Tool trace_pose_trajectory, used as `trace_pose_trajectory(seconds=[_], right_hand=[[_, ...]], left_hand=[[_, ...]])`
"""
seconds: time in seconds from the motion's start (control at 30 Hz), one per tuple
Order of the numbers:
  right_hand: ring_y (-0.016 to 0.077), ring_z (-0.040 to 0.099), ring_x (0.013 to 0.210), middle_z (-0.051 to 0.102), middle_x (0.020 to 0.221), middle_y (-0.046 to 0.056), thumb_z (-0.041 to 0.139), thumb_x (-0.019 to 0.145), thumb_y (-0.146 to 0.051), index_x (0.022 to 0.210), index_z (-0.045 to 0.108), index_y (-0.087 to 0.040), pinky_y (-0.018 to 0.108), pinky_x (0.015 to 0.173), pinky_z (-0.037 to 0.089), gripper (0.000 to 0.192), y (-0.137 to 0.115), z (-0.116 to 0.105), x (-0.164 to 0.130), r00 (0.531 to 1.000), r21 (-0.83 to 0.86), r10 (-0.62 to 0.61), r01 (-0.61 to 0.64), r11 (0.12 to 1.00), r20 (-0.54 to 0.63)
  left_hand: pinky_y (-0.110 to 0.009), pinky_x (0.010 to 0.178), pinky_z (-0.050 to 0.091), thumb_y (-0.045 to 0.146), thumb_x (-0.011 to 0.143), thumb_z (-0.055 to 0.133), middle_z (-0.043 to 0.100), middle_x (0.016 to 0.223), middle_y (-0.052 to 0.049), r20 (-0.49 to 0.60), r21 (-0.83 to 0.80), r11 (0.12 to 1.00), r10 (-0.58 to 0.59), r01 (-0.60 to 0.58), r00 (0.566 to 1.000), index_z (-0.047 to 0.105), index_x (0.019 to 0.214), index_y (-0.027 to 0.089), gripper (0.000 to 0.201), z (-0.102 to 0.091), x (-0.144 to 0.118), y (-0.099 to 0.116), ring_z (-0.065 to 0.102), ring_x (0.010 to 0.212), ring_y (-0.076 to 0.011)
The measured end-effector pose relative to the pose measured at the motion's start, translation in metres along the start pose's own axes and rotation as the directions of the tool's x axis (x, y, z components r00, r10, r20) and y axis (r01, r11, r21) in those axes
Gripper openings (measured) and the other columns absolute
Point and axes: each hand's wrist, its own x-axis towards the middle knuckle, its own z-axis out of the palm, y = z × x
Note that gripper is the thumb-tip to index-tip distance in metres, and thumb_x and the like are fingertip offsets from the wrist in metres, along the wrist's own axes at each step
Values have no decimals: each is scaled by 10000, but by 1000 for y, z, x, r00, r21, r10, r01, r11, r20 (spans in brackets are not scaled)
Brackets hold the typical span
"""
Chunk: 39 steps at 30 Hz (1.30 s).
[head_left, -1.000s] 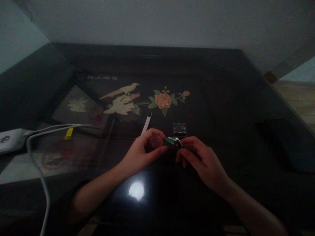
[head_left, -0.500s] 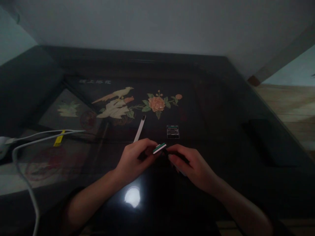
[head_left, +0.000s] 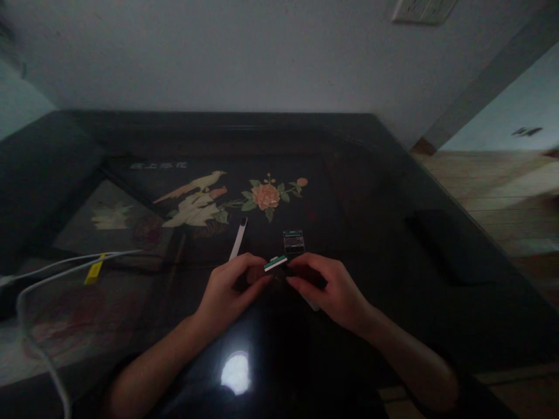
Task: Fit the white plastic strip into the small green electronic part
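Both my hands meet over a dark glossy table (head_left: pixel 375 192) painted with a bird and a flower. My left hand (head_left: pixel 231 288) pinches a small razor cartridge (head_left: pixel 275 263) with a green strip. My right hand (head_left: pixel 327 288) grips the dark handle piece that joins it, mostly hidden by the fingers. Just beyond the hands lies a small clear cartridge case (head_left: pixel 293 242) with a green strip. A thin white stick (head_left: pixel 238 241) lies on the table past my left hand.
White cables with a yellow tag (head_left: pixel 94 270) run across the table's left side. A dark flat object (head_left: pixel 445 247) lies at the right. A wooden floor shows beyond the table's right edge, and a wall outlet (head_left: pixel 421 10) sits high on the wall.
The view has tilted up and to the right, so the white box at the left has left the frame. The cartridge turned in my fingers, green strip now facing up; both hands stay together.
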Motion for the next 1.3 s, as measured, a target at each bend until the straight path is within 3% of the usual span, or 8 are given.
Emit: trace_pose_trajectory(seconds=[0.13,0.27,0.37,0.47,0.57,0.93,1.3], right_hand=[[169,686,713,735,822,46,626,874,-307,956,690,-177,255,606,523,166,8,-19,9,977,-34,41,-49,998,-209],[190,684,700,733,782,53,658,830,-317,914,691,-175,294,630,510,168,29,-46,19,910,-171,46,-126,977,-411],[193,671,674,725,748,48,656,825,-280,863,686,-177,313,647,483,113,44,-60,22,878,-323,86,-263,909,-471],[202,659,675,716,738,44,652,822,-261,845,682,-185,314,632,454,85,54,-67,24,855,-417,183,-410,811,-485],[211,651,671,704,719,40,649,815,-260,837,678,-193,316,613,428,77,59,-70,24,838,-445,229,-471,762,-495],[199,630,665,670,701,20,631,840,-262,838,652,-204,298,614,382,62,61,-68,25,836,-506,231,-497,705,-498],[195,614,630,662,697,11,661,835,-270,879,662,-209,296,587,374,75,61,-67,26,834,-540,230,-510,670,-502]], left_hand=[[-225,592,470,252,845,614,656,686,-4,17,1,1000,-15,15,1000,684,841,181,100,2,0,-1,596,609,-133],[-221,576,475,254,839,618,649,664,4,21,0,1000,-8,8,1000,683,826,185,96,3,0,-1,598,593,-131],[-220,578,480,247,842,613,656,668,1,36,13,1000,7,-7,999,686,834,185,96,4,-1,0,603,597,-130],[-217,571,477,236,853,600,655,669,-1,66,35,998,42,-44,997,687,846,182,102,5,-2,0,605,595,-129],[-212,567,477,220,865,591,645,670,1,99,46,995,87,-92,991,682,857,179,100,7,-2,0,604,590,-126],[-199,565,474,173,895,569,633,670,1,171,84,971,206,-223,963,674,889,166,105,11,-4,-6,600,585,-115],[-179,559,468,170,917,575,641,689,5,153,81,950,286,-301,946,662,905,166,88,14,-6,-10,595,583,-101]])
